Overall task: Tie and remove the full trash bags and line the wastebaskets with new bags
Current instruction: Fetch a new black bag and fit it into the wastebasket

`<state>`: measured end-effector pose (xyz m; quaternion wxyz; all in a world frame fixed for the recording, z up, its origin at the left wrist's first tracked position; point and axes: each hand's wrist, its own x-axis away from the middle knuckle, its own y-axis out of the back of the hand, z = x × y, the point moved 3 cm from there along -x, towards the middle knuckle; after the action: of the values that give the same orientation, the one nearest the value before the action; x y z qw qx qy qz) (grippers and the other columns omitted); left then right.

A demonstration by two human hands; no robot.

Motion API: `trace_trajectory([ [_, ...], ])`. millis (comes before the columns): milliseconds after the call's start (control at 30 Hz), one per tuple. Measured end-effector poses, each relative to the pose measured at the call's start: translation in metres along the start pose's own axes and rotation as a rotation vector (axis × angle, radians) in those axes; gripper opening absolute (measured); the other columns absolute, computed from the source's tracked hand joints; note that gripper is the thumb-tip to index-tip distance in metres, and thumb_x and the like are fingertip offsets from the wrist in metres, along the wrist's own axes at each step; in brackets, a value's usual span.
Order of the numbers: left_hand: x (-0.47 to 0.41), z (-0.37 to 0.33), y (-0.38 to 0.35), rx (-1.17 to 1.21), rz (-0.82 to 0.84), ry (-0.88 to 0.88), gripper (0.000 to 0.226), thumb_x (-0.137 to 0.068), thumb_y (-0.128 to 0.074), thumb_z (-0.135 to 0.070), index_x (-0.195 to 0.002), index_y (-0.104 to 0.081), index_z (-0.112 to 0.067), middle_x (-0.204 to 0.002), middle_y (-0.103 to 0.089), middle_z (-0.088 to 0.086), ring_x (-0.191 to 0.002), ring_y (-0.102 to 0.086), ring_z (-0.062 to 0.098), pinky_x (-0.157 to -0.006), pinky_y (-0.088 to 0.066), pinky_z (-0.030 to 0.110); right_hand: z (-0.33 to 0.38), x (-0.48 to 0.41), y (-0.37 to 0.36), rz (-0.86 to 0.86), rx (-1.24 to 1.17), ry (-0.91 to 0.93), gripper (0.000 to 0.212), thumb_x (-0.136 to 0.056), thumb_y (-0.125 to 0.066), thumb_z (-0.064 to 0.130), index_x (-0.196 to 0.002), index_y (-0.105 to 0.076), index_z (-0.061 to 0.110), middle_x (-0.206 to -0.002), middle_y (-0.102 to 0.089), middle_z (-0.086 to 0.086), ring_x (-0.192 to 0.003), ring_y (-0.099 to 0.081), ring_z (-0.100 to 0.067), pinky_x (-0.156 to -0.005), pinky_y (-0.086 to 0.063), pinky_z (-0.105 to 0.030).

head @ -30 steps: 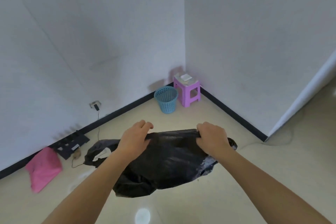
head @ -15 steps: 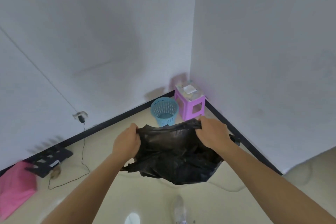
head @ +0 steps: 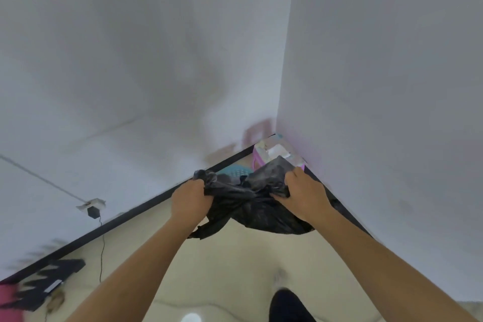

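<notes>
The black trash bag (head: 251,208) hangs in the air in front of the person, stretched sideways between both hands, with its long axis running left to right and its limp body sagging below the grip. The left hand (head: 189,201) has its fingers curled tight round a bunched end of the plastic. The right hand (head: 304,196) pinches the other end, with a flap of the film standing up past its fingers. The bag looks slack and nearly empty, so it is probably a fresh liner being worked open, though no mouth is clearly visible yet.

The blue wastebasket (head: 236,172) stands on the floor in the corner, beyond and below the bag. Only a strip of its mesh rim shows over the bag's top edge, in the gap between the two hands and a little nearer the left one. A purple stool (head: 257,162) stands just beside it on the right. Lining the basket would mean carrying the bag forward and down, both hands reaching about equally.
</notes>
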<state>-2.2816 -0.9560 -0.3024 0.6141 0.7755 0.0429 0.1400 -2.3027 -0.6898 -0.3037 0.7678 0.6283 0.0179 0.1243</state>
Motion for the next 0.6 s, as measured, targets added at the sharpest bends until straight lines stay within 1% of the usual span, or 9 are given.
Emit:
trace_trajectory([
  [67,-0.041,0.000,-0.015,0.016,0.000,0.089,0.026,-0.093,-0.047,-0.022,-0.068,-0.045,-0.020,-0.064,-0.052,-0.004,-0.058,-0.052,0.016,-0.058,-0.039,0.028,-0.007,-0.045,-0.014,-0.005,-0.042,-0.066,0.048,-0.092,-0.045,0.066,-0.104,-0.048,0.020,-0.107,-0.053,0.000,-0.088,-0.060,-0.017,-0.079,-0.052,-0.029],
  [133,-0.084,0.001,-0.030,0.049,0.032,0.164,0.023,-0.094,-0.048,-0.022,-0.071,-0.048,-0.018,-0.065,-0.054,-0.003,-0.055,-0.050,0.013,-0.052,-0.036,0.026,-0.018,-0.092,-0.033,0.045,-0.087,-0.132,0.045,-0.094,-0.045,0.062,-0.105,-0.047,0.019,-0.104,-0.054,0.000,-0.086,-0.061,-0.018,-0.081,-0.054,-0.032],
  [200,-0.126,0.004,-0.048,0.039,0.088,0.207,0.016,-0.095,-0.048,-0.024,-0.082,-0.055,-0.016,-0.068,-0.056,-0.002,-0.056,-0.050,0.011,-0.050,-0.036,0.024,-0.032,-0.136,-0.052,0.126,-0.124,-0.177,0.040,-0.095,-0.048,0.058,-0.101,-0.046,0.018,-0.099,-0.058,-0.002,-0.081,-0.059,-0.018,-0.078,-0.054,-0.031],
  [300,-0.182,0.007,-0.074,-0.027,0.136,0.189,0.018,-0.096,-0.047,-0.033,-0.094,-0.056,-0.017,-0.077,-0.061,-0.002,-0.063,-0.055,0.015,-0.057,-0.042,0.028,-0.048,-0.186,-0.083,0.236,-0.158,-0.223,0.039,-0.095,-0.049,0.059,-0.100,-0.044,0.020,-0.090,-0.060,0.000,-0.074,-0.058,-0.016,-0.069,-0.045,-0.026],
  [400,-0.229,0.009,-0.106,0.032,0.158,0.170,0.025,-0.097,-0.051,-0.040,-0.098,-0.049,-0.015,-0.087,-0.056,0.001,-0.065,-0.051,0.012,-0.057,-0.038,0.025,-0.046,-0.227,-0.114,0.269,-0.160,-0.204,0.052,-0.089,-0.044,0.073,-0.101,-0.039,0.022,-0.082,-0.060,0.004,-0.063,-0.053,-0.015,-0.061,-0.040,-0.026],
  [433,-0.240,0.011,-0.118,0.047,0.176,0.171,0.027,-0.097,-0.050,-0.041,-0.100,-0.049,-0.014,-0.090,-0.055,0.003,-0.066,-0.049,0.012,-0.057,-0.036,0.025,-0.043,-0.239,-0.125,0.289,-0.206,-0.197,0.059,-0.084,-0.045,0.079,-0.103,-0.041,0.023,-0.082,-0.061,0.005,-0.065,-0.055,-0.016,-0.061,-0.042,-0.028],
  [500,-0.261,0.020,-0.147,0.054,0.230,0.178,0.031,-0.098,-0.048,-0.042,-0.103,-0.053,-0.012,-0.094,-0.054,0.006,-0.070,-0.049,0.016,-0.061,-0.036,0.029,-0.033,-0.260,-0.153,0.381,-0.323,-0.199,0.071,-0.075,-0.056,0.082,-0.113,-0.047,0.024,-0.094,-0.063,0.006,-0.080,-0.062,-0.020,-0.072,-0.050,-0.034],
  [533,-0.272,0.026,-0.164,0.073,0.262,0.190,0.033,-0.099,-0.047,-0.042,-0.105,-0.054,-0.011,-0.094,-0.055,0.006,-0.071,-0.049,0.018,-0.063,-0.037,0.030,-0.027,-0.267,-0.171,0.434,-0.361,-0.211,0.073,-0.073,-0.064,0.076,-0.121,-0.049,0.023,-0.102,-0.063,0.004,-0.090,-0.063,-0.022,-0.079,-0.052,-0.037],
  [600,-0.292,0.036,-0.199,0.143,0.322,0.206,0.033,-0.100,-0.046,-0.040,-0.109,-0.056,-0.010,-0.095,-0.058,0.007,-0.074,-0.050,0.019,-0.065,-0.038,0.030,-0.019,-0.279,-0.207,0.465,-0.372,-0.275,0.060,-0.080,-0.074,0.047,-0.129,-0.051,0.021,-0.112,-0.066,0.000,-0.103,-0.063,-0.027,-0.086,-0.050,-0.040],
])
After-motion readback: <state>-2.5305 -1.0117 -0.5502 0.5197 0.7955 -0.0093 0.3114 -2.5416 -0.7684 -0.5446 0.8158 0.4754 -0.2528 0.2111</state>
